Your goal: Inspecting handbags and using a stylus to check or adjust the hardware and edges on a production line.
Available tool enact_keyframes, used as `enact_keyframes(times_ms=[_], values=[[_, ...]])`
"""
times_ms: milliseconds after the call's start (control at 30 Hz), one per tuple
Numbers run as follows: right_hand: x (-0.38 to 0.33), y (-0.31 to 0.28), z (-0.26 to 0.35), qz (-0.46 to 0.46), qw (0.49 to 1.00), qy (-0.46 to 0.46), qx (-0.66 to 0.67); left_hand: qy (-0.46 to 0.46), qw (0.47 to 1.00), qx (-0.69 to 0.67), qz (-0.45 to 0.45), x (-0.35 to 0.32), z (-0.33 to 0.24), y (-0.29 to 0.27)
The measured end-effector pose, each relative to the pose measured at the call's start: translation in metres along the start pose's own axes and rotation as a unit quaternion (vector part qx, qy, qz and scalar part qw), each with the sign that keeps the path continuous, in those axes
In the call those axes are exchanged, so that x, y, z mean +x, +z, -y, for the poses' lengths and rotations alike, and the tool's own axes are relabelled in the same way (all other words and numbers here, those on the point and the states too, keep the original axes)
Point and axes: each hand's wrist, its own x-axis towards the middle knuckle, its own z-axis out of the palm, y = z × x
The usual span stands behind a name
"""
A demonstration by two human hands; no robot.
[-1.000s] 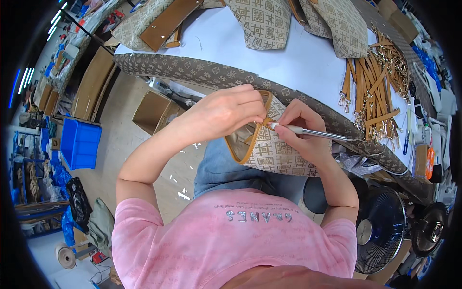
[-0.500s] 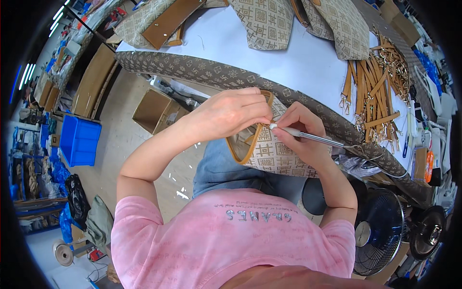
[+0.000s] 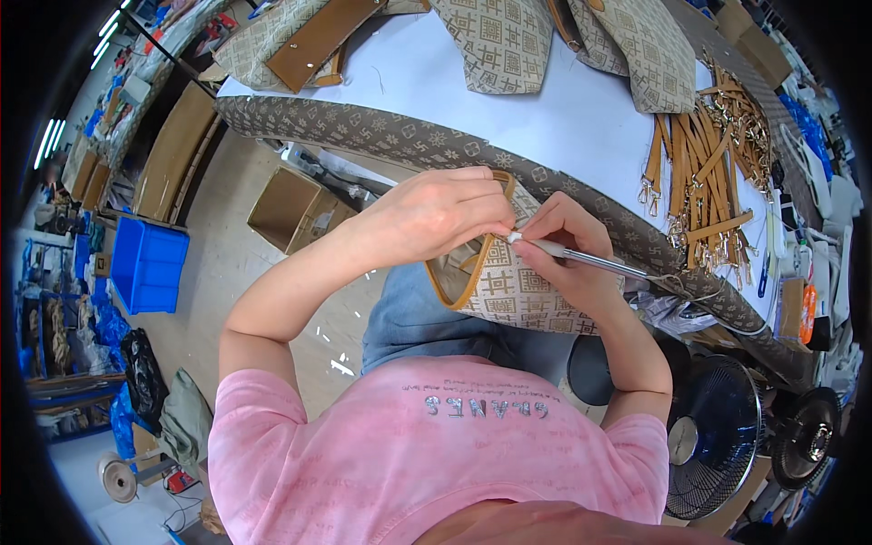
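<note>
A beige patterned bag (image 3: 518, 292) with tan edging round its mouth rests over my lap, close to the table edge. My left hand (image 3: 445, 216) is closed on the bag's rim, fingers bent over the tan edging (image 3: 473, 283). In my right hand (image 3: 574, 250) I grip a slim pen-shaped tool (image 3: 590, 261) with a white front part and a silver barrel. Its white tip meets the edging beside my left fingertips. What exactly lies under the tip is too small to make out. Part of the bag's inside shows through its open mouth.
More patterned bag pieces (image 3: 504, 45) lie on the white-topped table (image 3: 409, 73), with tan straps with metal clips (image 3: 713, 182) heaped at its right. A cardboard box (image 3: 295, 211) and blue crate (image 3: 152, 265) stand at left. A black fan (image 3: 718, 436) is at lower right.
Almost nothing differs. Both hands keep their hold on the bag and tool; the view has shifted very slightly.
</note>
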Motion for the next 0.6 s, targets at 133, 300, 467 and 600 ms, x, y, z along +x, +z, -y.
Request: enact_keyframes(times_ms=[133, 300, 467, 600], values=[[0.000, 0.001, -0.001, -0.002, 1.000, -0.002, -0.002, -0.003, 1.000, -0.009, -0.003, -0.002, -0.001, 0.001], [-0.002, -0.004, -0.003, -0.006, 0.997, 0.014, 0.078, -0.132, 0.962, 0.027, -0.236, -0.007, 0.015, -0.015], [-0.002, -0.015, -0.010, -0.063, 0.972, 0.003, 0.228, -0.080, 0.983, 0.162, -0.025, -0.056, 0.044, -0.036], [0.003, -0.032, -0.007, -0.171, 0.928, -0.055, 0.327, -0.067, 0.958, 0.176, 0.214, -0.117, 0.050, 0.030]])
